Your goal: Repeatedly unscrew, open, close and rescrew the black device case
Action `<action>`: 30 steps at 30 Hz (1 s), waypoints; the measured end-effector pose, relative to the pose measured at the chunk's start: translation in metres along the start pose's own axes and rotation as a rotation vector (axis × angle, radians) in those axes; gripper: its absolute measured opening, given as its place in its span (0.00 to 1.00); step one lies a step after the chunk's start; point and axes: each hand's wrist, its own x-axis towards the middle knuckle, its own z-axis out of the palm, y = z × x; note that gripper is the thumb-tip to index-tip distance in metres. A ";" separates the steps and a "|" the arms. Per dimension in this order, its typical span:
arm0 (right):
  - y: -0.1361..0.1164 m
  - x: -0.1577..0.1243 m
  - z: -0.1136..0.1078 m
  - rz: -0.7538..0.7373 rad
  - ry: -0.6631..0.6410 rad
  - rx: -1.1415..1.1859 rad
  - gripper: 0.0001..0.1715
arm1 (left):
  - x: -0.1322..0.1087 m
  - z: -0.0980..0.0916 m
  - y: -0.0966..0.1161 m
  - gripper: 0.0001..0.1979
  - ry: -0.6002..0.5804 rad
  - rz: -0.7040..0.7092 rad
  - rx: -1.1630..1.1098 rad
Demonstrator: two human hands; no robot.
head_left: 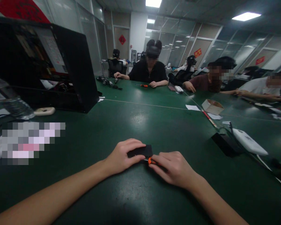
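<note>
My left hand (125,155) is closed around a flat black rectangular piece (148,150), thumb on its near side and fingers over its far side. Its kind cannot be made out. An orange-and-black screwdriver (150,160) is gripped in my right hand (172,167), the handle mostly covered by my fingers. The thin metal shaft points left, toward my left thumb and the near edge of the black piece; whether the tip touches it is hidden. Both hands rest low over the green table (121,193).
An open black computer case (87,72) and a water bottle (12,98) stand at left. To the right lie a black box-shaped item (226,144), a white device (249,141) with cables, and a small open box (212,107). Several people sit across, one near another screwdriver (143,85).
</note>
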 end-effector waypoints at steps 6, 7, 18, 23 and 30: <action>-0.005 0.000 0.018 -0.032 0.082 -0.027 0.13 | 0.000 0.000 -0.001 0.16 0.007 0.002 -0.008; -0.005 0.000 0.021 -0.032 0.103 -0.019 0.12 | 0.000 0.000 -0.001 0.16 0.011 0.002 -0.006; -0.006 0.000 0.031 -0.009 0.123 0.050 0.14 | 0.002 -0.001 0.001 0.15 0.026 0.000 0.010; -0.008 0.001 0.033 -0.001 0.133 0.041 0.13 | 0.002 -0.001 0.002 0.14 0.066 -0.014 0.006; -0.009 0.004 0.026 -0.125 0.208 -0.157 0.13 | 0.001 0.000 0.001 0.13 0.087 -0.008 0.014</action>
